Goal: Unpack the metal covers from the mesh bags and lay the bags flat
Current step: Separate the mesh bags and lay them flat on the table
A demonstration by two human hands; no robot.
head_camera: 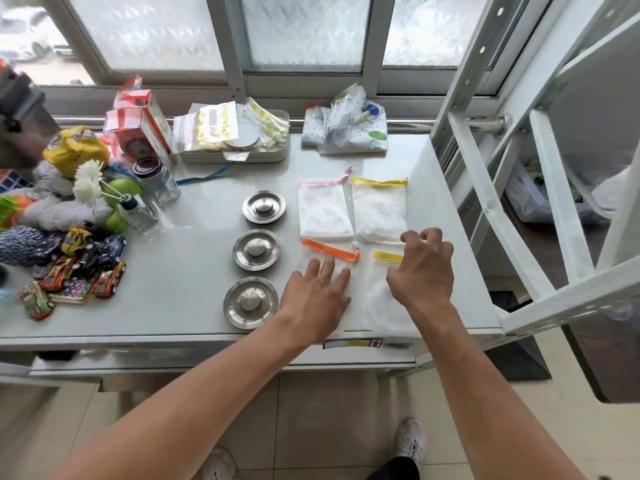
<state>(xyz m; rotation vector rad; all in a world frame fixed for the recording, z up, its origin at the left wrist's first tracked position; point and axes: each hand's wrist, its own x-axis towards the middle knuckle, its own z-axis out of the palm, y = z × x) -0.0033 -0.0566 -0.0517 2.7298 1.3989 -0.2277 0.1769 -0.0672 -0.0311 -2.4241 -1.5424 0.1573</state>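
Three round metal covers stand in a column on the white table: a far one [264, 206], a middle one [256, 249] and a near one [250, 302]. To their right lie white mesh bags: a pink-trimmed bag [323, 211], a yellow-trimmed bag [380, 209], an orange-trimmed bag [330, 252] and a near yellow-trimmed bag [381, 303]. My left hand [317, 296] rests flat on the orange-trimmed bag, fingers spread. My right hand [424, 271] hovers over the near yellow-trimmed bag with curled fingers; it holds nothing that I can see.
Toy cars [86, 268], yarn, a yellow bag and glass jars [161, 180] crowd the table's left side. A tray of packets [235, 136] and a patterned plastic bag [346, 126] stand at the back. A white metal frame [485, 209] rises at the right edge.
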